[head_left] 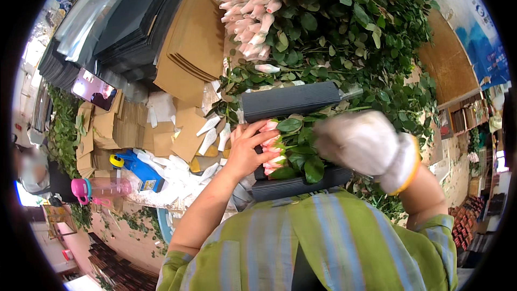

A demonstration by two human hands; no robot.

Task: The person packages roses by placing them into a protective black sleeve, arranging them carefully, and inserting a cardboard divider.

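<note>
My bare left hand [251, 148] curls around the heads of a row of pink roses [273, 151], fingers on top and thumb lower down. The roses' green leaves and stems [304, 153] stretch to the right. They lie between a folded dark corrugated sheet [291, 101] on the far side and its dark near edge [301, 184] close to my body. Over the stems, my right hand [361, 143] wears a white glove with a yellow cuff. Motion smears its fingers, so what they hold cannot be made out.
A heap of leafy rose stems [344, 27] with white-netted blooms [250, 16] fills the far side. Cardboard sheets [191, 32] and dark sheets [140, 16] stand at the far left. White net sleeves [177, 175], a blue box [141, 171], a pink bottle [102, 188] and a phone [94, 89] are left.
</note>
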